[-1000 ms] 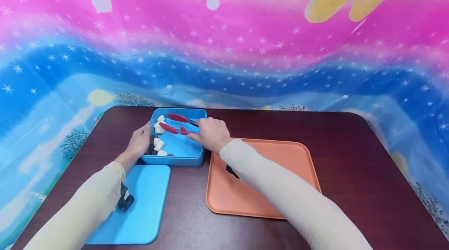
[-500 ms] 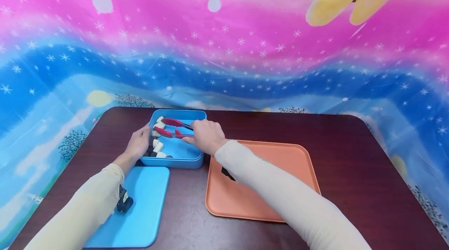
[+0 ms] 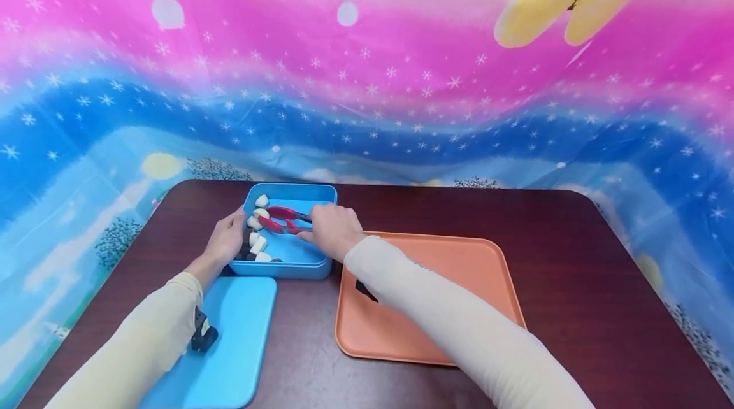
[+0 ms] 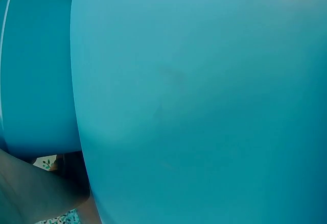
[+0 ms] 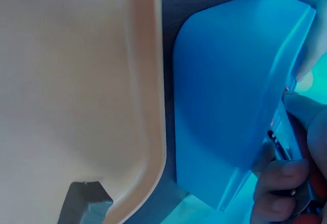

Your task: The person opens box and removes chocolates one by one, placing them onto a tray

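Observation:
A blue box [image 3: 298, 269] at the back of the table holds several white chunks [image 3: 258, 244] and dark brown chunks [image 3: 243, 251] along its left side. My left hand [image 3: 225, 238] holds the box's left wall. My right hand [image 3: 334, 229] grips tongs with red tips [image 3: 281, 213] above the box's inside. The tongs' tips lie around a white piece [image 3: 260, 213]; whether they squeeze it I cannot tell. In the right wrist view, curled fingers [image 5: 281, 175] wrap the tongs' handle beside the box's wall. The left wrist view barely shows the left hand.
An orange tray [image 3: 424, 345] lies right of the box, under my right forearm. A flat blue lid [image 3: 235, 345] lies in front of the box, beneath my left forearm. A printed cloth [image 3: 367, 103] hangs behind the dark wooden table [image 3: 573, 281].
My right hand has moved slightly left and toward me, bringing the tongs' tips onto the white chunks. The gap between the tips has narrowed. My left hand stays on the box.

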The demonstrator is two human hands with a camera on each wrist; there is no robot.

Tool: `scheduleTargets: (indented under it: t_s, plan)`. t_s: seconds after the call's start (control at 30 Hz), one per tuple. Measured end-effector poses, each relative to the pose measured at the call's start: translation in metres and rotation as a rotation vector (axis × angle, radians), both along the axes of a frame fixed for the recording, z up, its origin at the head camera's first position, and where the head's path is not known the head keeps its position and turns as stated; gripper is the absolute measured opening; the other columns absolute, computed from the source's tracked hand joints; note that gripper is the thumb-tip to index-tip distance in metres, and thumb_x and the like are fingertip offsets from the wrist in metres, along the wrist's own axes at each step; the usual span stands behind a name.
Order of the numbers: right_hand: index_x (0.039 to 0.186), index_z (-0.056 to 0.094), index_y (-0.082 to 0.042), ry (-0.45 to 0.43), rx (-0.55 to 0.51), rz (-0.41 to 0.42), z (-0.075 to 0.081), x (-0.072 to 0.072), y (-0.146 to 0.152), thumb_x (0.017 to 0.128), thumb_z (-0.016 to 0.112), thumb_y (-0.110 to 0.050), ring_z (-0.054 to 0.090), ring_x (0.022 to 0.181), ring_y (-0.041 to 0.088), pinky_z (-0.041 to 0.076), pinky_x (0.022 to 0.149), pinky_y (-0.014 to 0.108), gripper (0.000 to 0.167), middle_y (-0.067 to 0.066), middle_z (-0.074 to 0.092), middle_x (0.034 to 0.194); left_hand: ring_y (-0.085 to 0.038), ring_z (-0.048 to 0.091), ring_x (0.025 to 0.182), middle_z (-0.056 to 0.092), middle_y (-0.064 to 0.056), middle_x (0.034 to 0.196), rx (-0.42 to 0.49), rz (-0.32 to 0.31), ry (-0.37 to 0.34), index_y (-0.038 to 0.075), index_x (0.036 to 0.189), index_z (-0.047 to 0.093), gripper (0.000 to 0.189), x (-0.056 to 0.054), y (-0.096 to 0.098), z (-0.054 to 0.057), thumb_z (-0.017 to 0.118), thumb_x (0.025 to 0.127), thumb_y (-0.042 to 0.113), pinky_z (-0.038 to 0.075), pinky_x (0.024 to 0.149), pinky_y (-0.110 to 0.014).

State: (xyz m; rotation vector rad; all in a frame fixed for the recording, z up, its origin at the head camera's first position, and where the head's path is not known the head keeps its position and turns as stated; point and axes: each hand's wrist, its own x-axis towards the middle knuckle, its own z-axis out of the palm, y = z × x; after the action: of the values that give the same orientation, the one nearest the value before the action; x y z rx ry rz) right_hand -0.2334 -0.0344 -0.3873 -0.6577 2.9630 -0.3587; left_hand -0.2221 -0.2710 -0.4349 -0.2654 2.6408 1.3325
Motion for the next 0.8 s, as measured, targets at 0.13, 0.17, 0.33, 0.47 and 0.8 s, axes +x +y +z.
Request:
scheduleTargets:
  t_s: [0.13,0.17,0.33,0.47,0.8]
  plan:
    - [0.076,0.063,-0.018,0.026,0.007,0.008,-0.001,0.003,0.001,0.092,0.07,-0.052,0.05,0.05,0.013,0.034,0.041,0.022,0.039,-0.001,0.047,0.054,-0.042,0.009,0.157,0.009,-0.018,0.17,-0.001,-0.001,0.006,0.007,0.162,0.007,0.062,-0.001,0.0,-0.001,0.01,0.111,0.042,0.013,0.127,-0.061]
    - [0.079,0.065,-0.018,0.031,0.003,0.009,-0.001,0.004,0.002,0.092,0.069,-0.052,0.05,0.05,0.013,0.034,0.041,0.022,0.037,-0.001,0.048,0.055,-0.042,0.008,0.157,0.008,-0.018,0.17,-0.001,-0.001,0.004,0.007,0.162,0.007,0.062,0.0,0.0,-0.001,0.01,0.111,0.042,0.013,0.127,-0.061]
    - [0.111,0.074,-0.019,0.045,-0.028,0.013,0.0,0.008,0.01,0.092,0.069,-0.053,0.054,0.055,0.01,0.041,0.042,0.021,0.039,-0.003,0.056,0.061,-0.043,0.007,0.157,0.008,-0.019,0.169,-0.015,0.004,-0.017,0.007,0.162,0.006,0.063,0.0,-0.001,-0.001,0.008,0.111,0.043,0.014,0.126,-0.063]
    - [0.132,0.069,-0.021,0.07,-0.048,0.014,0.002,0.011,0.021,0.092,0.068,-0.056,0.059,0.059,0.008,0.046,0.045,0.02,0.053,-0.003,0.068,0.072,-0.043,0.007,0.157,0.007,-0.019,0.17,-0.012,0.014,-0.032,0.009,0.162,0.004,0.064,-0.001,0.0,-0.001,0.008,0.11,0.046,0.013,0.125,-0.064]
    - [0.136,0.067,-0.02,0.11,-0.101,-0.014,-0.006,0.023,0.07,0.09,0.072,-0.052,0.05,0.051,0.01,0.037,0.04,0.022,0.056,-0.005,0.064,0.066,-0.044,0.016,0.155,0.011,-0.02,0.17,0.03,0.006,-0.041,0.014,0.163,0.002,0.063,0.002,0.002,-0.004,0.009,0.11,0.046,0.025,0.123,-0.064]
